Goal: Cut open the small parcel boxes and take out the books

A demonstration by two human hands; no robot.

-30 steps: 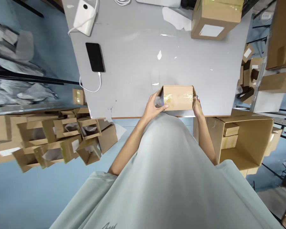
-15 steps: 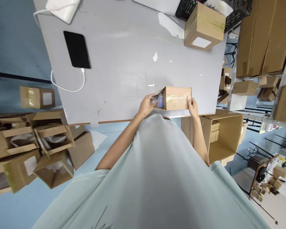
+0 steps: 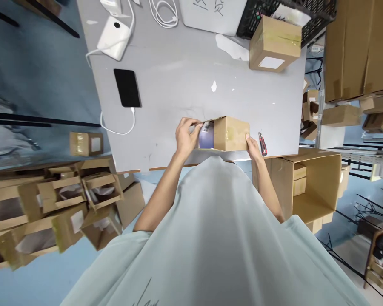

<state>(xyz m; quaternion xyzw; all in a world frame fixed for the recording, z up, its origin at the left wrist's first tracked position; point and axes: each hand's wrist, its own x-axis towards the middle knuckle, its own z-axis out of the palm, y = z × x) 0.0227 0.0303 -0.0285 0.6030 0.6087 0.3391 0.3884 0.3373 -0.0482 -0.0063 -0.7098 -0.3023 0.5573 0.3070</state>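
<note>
A small brown cardboard box (image 3: 232, 132) lies near the front edge of the table, its left end open. Out of that end sticks a purple package (image 3: 206, 138) with a barcode label on its upper part. My left hand (image 3: 187, 135) has its thumb and fingers closed at the package's left end, touching the lifted flap as well. On the opposite side, my right hand (image 3: 253, 147) grips the right end of the cardboard box, near its lower corner. Just right of that hand, a red and black box cutter (image 3: 262, 143) rests on the table.
The grey table (image 3: 166, 93) carries a black phone-like device (image 3: 127, 88) on a white cable, a white power adapter (image 3: 115, 38), a taped carton (image 3: 274, 44) and a black crate (image 3: 252, 19). Open cartons (image 3: 98, 191) stand lower left; a large open box (image 3: 315, 187) stands right.
More of the purple package shows outside the cardboard box, and my left hand has moved left with it. The box cutter by my right hand has come into sight. The view has shifted.
</note>
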